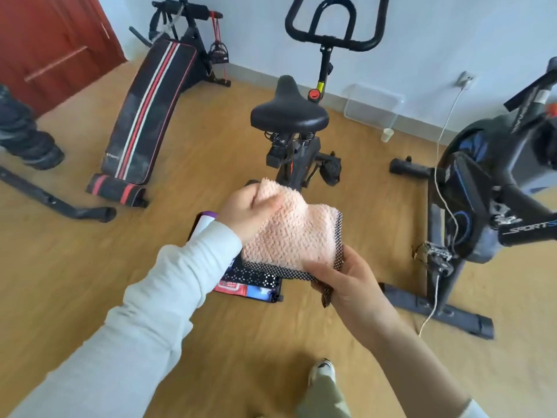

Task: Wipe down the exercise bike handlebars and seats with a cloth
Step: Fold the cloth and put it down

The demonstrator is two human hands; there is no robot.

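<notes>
A fluffy pink cloth (292,227) with a dark dotted border is stretched between both hands in front of me. My left hand (248,211) pinches its upper left corner. My right hand (343,277) grips its lower right edge from below. Straight ahead stands a black exercise bike with a wide black seat (289,111) and looped black handlebars (331,22) near the wall. A second, dark grey and blue exercise bike (482,191) stands at the right; its seat and handlebars are mostly out of frame.
A black sit-up bench (150,116) with red and white stripes leans at the left. Another person's leg and shoe (27,137) are at the far left. A patterned pack (250,285) lies on the wooden floor below the cloth. A white cable (443,182) hangs by the right bike.
</notes>
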